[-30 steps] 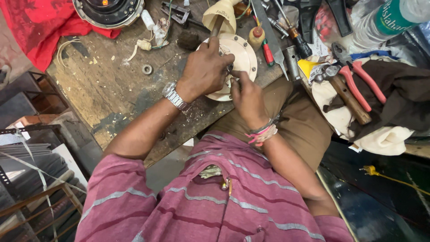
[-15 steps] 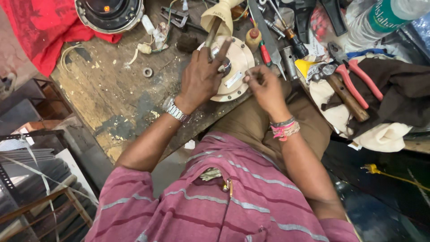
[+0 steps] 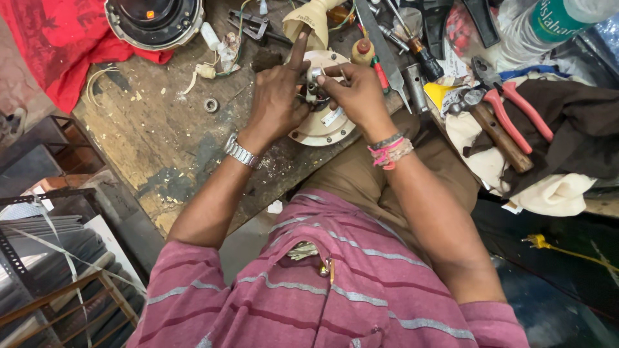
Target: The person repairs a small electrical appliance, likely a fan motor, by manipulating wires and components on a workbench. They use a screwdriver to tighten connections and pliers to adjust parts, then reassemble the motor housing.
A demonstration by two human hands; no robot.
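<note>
Head view, looking straight down: a person in a maroon striped shirt [image 3: 335, 296] works over a scarred wooden desk [image 3: 155, 135]. Both hands meet above a round cream-coloured housing [image 3: 322, 125] that lies at the near edge of the desk, partly overhanging a brown trouser leg. The left hand [image 3: 277, 96], a metal watch [image 3: 241, 152] on its wrist, cups the work from the left with the index finger pointing up and away. The right hand [image 3: 358, 93], with pink and grey threads around its wrist, has its fingers pressed together on a small metal part [image 3: 316, 75] — pinched just above the housing, between the two hands. Whether the left hand also grips that part cannot be told.

Around them the desk is crowded: a dark round casing [image 3: 155, 19] on a red cloth [image 3: 51, 51] at the far left, a small ring-shaped bearing [image 3: 211, 104] lying alone on bare wood, a cream funnel-shaped piece [image 3: 309, 19] just beyond the hands. To the right — red-handled pliers [image 3: 516, 96], a wooden-handled hammer [image 3: 493, 129], a dark cloth [image 3: 580, 135] over a pale one.
</note>
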